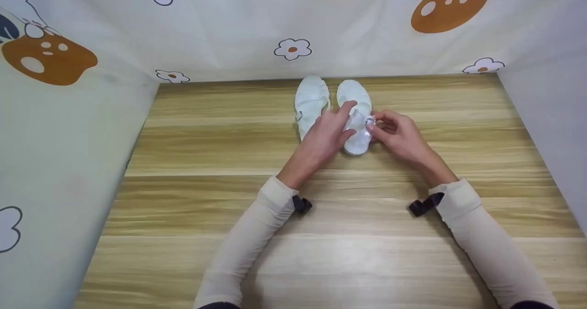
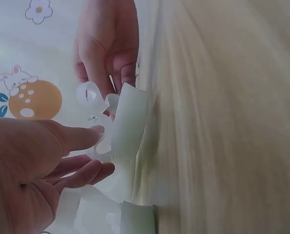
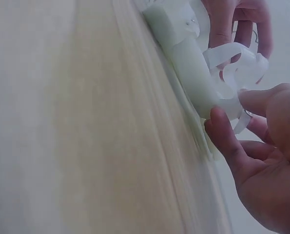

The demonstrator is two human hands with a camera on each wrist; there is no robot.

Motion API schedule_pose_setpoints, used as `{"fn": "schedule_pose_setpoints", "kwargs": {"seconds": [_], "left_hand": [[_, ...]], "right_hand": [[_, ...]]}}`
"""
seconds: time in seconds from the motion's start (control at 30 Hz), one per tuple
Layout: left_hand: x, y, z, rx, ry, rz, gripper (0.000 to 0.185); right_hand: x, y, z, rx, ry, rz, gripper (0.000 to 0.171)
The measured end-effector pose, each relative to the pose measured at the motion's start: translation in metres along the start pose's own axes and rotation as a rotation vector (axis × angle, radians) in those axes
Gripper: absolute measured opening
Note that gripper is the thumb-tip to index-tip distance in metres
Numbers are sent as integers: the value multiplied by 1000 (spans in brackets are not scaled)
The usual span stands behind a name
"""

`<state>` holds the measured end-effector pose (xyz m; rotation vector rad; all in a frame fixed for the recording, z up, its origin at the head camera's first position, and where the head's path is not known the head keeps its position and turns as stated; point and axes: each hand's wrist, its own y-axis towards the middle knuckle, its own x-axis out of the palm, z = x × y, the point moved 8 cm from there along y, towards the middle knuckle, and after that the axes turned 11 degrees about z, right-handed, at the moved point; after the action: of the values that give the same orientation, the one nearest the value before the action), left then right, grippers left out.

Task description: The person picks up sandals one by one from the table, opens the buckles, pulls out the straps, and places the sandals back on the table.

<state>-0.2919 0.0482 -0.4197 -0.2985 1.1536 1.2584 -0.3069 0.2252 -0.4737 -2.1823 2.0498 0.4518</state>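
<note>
On the wood-grain floor (image 1: 344, 240), the right white sandal (image 1: 360, 137) lies between both hands, its long axis running almost from 12 to 6 o'clock. The relation that matters is at its small metal buckle (image 1: 370, 122): this sits at the sandal's 3 o'clock side, nearer to the right hand (image 1: 403, 132), whose thumb and fingers pinch the strap end there. From this hand, the sandal lies toward 10 o'clock. From the left hand (image 1: 326, 130) it lies toward 2 or 3 o'clock; this hand is relaxed, fingers parted around the strap, and it seems to grip nothing firmly. The left white sandal (image 1: 312, 99) lies just beside, partly under the left hand.

The right wrist view shows what the head view flattens: the strap (image 3: 230, 52) arches in a loose loop above the sole.
</note>
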Motion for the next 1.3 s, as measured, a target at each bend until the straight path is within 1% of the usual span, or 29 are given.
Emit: {"fn": "schedule_pose_setpoints", "kwargs": {"seconds": [0.13, 0.23, 0.33, 0.47, 0.6, 0.67, 0.83, 0.97, 1.13, 1.3], "left_hand": [[-2, -12, 3, -16, 2, -34, 61], [-3, -20, 5, -17, 16, -58, 59], [-3, -27, 7, -7, 27, -64, 58], [-6, -36, 11, 17, 21, -65, 57], [-8, -45, 15, 42, 14, -80, 57], [-9, -48, 15, 40, 15, -90, 57], [-13, -53, 15, 24, 15, -96, 55], [-15, -55, 12, 17, 7, -103, 55], [-16, -57, 9, 21, -9, -107, 53], [-24, -55, 13, 40, 38, -81, 55]], "right_hand": [[1, -11, -3, -14, -51, -29, 28], [3, -18, -4, -15, -64, -52, 28], [4, -24, -4, -21, -72, -67, 28], [5, -32, -5, -32, -94, -88, 29], [6, -40, -5, -38, -116, -113, 28], [6, -43, -5, -34, -116, -124, 27], [8, -47, -7, -14, -104, -140, 29], [12, -48, -7, -14, -115, -163, 28], [16, -49, -10, 0, -175, -221, 31], [16, -46, -13, 11, -251, -256, 36]]}}
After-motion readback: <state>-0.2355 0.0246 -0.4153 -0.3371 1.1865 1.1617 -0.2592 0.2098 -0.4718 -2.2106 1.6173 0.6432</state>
